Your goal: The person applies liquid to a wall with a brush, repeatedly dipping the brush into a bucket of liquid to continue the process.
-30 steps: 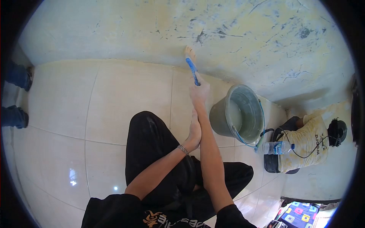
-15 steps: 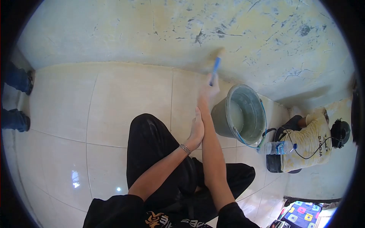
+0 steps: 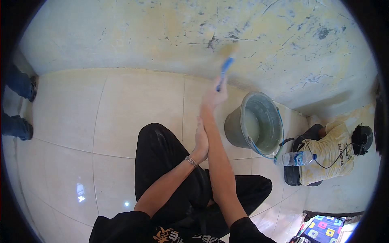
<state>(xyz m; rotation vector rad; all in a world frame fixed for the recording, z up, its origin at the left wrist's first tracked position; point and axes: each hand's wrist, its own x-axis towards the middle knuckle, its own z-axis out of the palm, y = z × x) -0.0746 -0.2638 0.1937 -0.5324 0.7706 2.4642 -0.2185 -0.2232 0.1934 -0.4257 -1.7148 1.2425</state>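
In my right hand [image 3: 214,94] is a brush [image 3: 225,67] with a blue handle; its blurred bristles are at the stained, scraped wall [image 3: 162,44]. My left hand [image 3: 201,139], with a bracelet at the wrist, rests against my right forearm. Its fingers look extended along the arm and hold nothing. Just right of my right forearm, a grey bucket [image 3: 235,128] stands on the tiled floor, with pale liquid [image 3: 251,125] inside and a blue handle hanging over its side.
A clear plastic bottle [image 3: 293,158] is right of the bucket. Beyond it, a person [image 3: 328,152] in a stained yellowish shirt crouches by the wall. Another person's legs [image 3: 18,125] show at the far left. A colourful patterned mat [image 3: 324,229] lies at the bottom right.
My right hand and the brush have moved slightly left, and the brush tilts differently against the wall. My left hand has shifted left along with the right forearm.
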